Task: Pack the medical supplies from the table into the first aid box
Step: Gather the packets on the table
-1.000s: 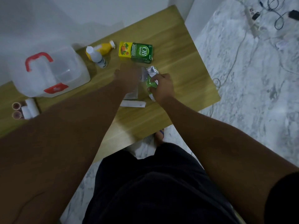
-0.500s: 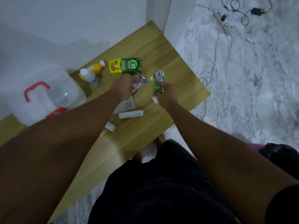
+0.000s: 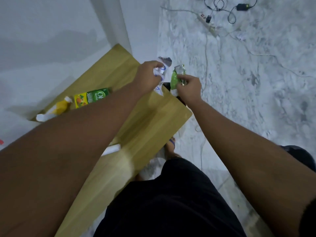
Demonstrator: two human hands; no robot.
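Gripping a green sachet (image 3: 176,79) between thumb and fingers, the right hand (image 3: 189,88) holds it raised over the table's far corner. Beside it, the left hand (image 3: 148,75) is clenched around a crumpled white packet with blue print (image 3: 160,72), also lifted clear. On the wooden table (image 3: 150,120) lie a green and yellow box (image 3: 91,98), a yellow bottle (image 3: 61,106) and a white bottle (image 3: 41,117). A white roll (image 3: 112,149) shows under the left forearm. Beyond: marble floor (image 3: 256,82), power strip (image 3: 206,23) with cables.

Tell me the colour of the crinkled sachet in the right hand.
Bright green with a silvery foil top, the crinkled sachet in the right hand; head view.
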